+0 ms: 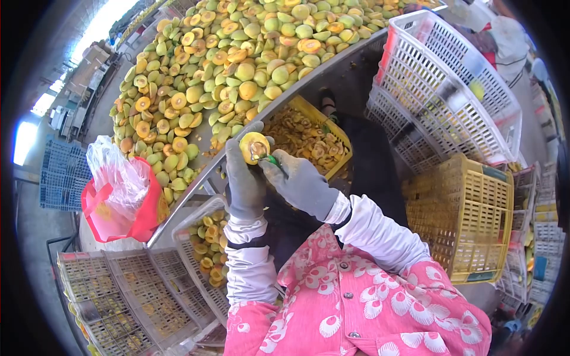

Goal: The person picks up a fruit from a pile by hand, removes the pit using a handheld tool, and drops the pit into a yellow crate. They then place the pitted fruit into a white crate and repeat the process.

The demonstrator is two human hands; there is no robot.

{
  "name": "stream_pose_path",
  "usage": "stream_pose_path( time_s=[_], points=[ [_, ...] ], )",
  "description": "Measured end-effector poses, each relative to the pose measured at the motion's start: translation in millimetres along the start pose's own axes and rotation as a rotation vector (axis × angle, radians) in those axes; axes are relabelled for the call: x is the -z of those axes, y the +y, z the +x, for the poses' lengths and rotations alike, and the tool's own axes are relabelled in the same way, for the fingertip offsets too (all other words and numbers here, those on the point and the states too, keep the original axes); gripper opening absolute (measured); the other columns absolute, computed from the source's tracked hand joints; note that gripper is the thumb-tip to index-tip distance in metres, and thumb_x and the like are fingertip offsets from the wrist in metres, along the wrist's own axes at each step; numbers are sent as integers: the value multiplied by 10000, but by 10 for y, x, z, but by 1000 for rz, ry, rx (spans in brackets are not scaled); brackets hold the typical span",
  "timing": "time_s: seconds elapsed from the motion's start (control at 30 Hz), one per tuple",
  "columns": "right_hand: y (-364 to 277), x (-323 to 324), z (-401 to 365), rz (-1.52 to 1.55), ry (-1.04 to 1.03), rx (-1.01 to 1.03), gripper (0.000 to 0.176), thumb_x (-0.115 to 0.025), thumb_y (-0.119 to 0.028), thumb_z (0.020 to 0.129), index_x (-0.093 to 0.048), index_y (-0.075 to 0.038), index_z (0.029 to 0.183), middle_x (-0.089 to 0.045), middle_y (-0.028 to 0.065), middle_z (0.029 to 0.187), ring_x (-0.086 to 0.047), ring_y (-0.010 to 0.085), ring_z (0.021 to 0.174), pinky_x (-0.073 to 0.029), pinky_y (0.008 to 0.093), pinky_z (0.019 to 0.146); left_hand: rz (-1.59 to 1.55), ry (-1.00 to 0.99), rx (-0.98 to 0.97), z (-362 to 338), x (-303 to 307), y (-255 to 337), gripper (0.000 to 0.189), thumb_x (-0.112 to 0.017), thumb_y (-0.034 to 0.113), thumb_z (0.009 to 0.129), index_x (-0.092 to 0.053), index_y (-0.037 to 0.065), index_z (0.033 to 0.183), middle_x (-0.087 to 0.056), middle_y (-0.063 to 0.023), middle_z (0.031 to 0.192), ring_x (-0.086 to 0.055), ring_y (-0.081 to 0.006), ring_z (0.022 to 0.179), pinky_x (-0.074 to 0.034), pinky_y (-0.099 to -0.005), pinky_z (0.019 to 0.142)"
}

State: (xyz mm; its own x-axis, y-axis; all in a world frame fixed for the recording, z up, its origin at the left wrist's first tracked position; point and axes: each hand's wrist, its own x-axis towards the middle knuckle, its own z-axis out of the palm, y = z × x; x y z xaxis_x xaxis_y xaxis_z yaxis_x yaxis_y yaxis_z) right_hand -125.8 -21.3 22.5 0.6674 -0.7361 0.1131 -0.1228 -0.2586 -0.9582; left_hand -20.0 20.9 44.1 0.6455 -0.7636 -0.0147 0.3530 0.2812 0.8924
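My left hand point(245, 184), in a grey glove, is closed around a peach half point(253, 144) with its cut face up. My right hand point(304, 185), gloved the same way, grips a pitting knife point(272, 160) by its green handle. The metal tip of the tool touches the middle of the cut face; its exact shape is hard to make out. Below both hands stands a yellow crate point(341, 139) holding cut-out pits and scraps point(303, 139). Beyond them, many yellow-green peach halves point(237, 71) lie heaped on a metal table point(205, 127).
A pink bag point(122, 202) with clear plastic hangs at the table's left edge. A crate of peach halves point(211, 249) sits by my left forearm. White crates point(445, 83) and a yellow crate point(457, 219) are stacked on the right; grey crates point(130, 296) stand lower left.
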Motion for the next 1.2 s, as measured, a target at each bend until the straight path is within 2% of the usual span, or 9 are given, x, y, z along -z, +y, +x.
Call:
stream_pose_path(
  time_s=[0.33, 0.4, 0.63, 0.73, 0.87, 1.07, 1.1, 1.17, 1.2],
  points=[
    [-104, -38, -200, 142, 49, 95, 378, -522, -411, 991, -581, -38, 992, -634, 263, 782, -610, 485, 785, -491, 489, 640, 255, 38, -323, -256, -188, 53, 687, -279, 539, 1035, -592, -43, 1220, -638, -78, 858, -580, -141, 762, -476, -250, 698],
    [-113, -74, -236, 214, 51, 84, 254, -529, -243, 1014, -599, -6, 1072, -653, 143, 821, -608, 203, 735, -488, 339, 688, 336, 48, -370, -251, -174, 76, 676, -266, 517, 1038, -614, -41, 1197, -632, -77, 855, -572, -136, 753, -465, -245, 690],
    [-98, -300, -330, 414, 78, 136, 314, -480, -305, 1038, -570, -31, 1164, -647, 32, 816, -609, 145, 731, -488, 288, 672, 551, -115, -380, -314, -117, 420, 617, -278, 453, 1053, -633, -52, 1067, -686, -131, 1038, -594, -178, 912, -451, -316, 863],
    [-288, -109, -371, 530, -141, -97, 375, -516, -345, 1016, -594, 6, 1122, -673, 157, 901, -627, 208, 799, -498, 358, 728, 515, -255, -196, -280, 7, 478, 617, -276, 458, 1054, -625, -49, 1084, -665, -137, 1101, -589, -181, 1009, -443, -322, 905],
    [-281, -170, -327, 616, -136, -161, 360, -502, -339, 1028, -611, -4, 1103, -657, 78, 851, -569, 117, 761, -493, 315, 695, 626, -163, -463, -302, -23, 298, 525, -330, 410, 1050, -601, -32, 1132, -623, -123, 1171, -555, -178, 957, -434, -313, 862],
    [-443, 107, -345, 623, -344, -404, 352, -477, -349, 1037, -619, -34, 970, -617, 10, 764, -541, 89, 675, -458, 269, 581, 613, -41, -166, -243, -5, 286, 372, -443, 293, 1036, -675, 16, 947, -647, -42, 872, -542, -129, 794, -448, -291, 731],
    [-193, -14, -322, 821, -354, -498, 224, -504, -280, 997, -604, -88, 940, -572, 17, 651, -548, 153, 460, -444, 319, 361, 606, 48, -21, -259, -116, 327, 353, -482, 297, 1027, -678, 22, 924, -641, -22, 831, -534, -108, 738, -444, -272, 660],
    [28, -75, -267, 1300, -395, -732, 312, -499, -359, 1002, -574, -86, 870, -553, 26, 614, -549, 184, 441, -435, 329, 342, 662, -69, -18, -83, -55, 240, 397, -502, 315, 1021, -686, 33, 812, -608, -7, 697, -518, -96, 640, -423, -251, 606],
    [-94, -23, -363, 949, -395, -416, 430, -435, -480, 1020, -576, -96, 889, -500, 4, 560, -458, 157, 377, -400, 312, 331, 654, -129, 62, -7, -87, 270, 463, -474, 358, 1022, -675, 30, 765, -595, -25, 643, -526, -113, 575, -425, -255, 563]
  ],
)
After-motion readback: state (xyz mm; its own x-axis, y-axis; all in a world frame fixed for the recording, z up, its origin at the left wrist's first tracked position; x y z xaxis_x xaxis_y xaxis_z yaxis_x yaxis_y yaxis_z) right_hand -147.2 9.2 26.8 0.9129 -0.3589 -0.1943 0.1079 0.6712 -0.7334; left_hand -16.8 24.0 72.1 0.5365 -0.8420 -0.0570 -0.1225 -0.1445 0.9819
